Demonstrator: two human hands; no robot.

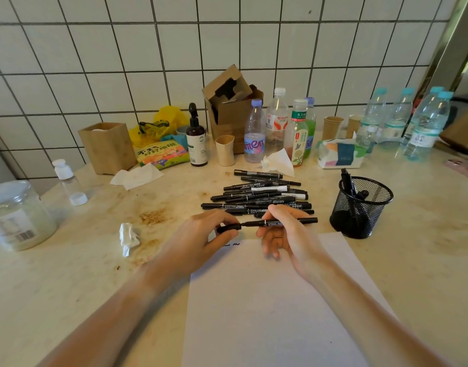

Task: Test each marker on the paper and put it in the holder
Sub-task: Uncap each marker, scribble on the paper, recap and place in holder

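now right hand (pixel 286 229) grips slim black marker (pixel 293 221); left hand (pixel 201 234) pinches its cap (pixel 229 228).

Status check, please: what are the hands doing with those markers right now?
Left hand pinches cap; right hand holds marker. Pile waits; holder clear, right of paper.
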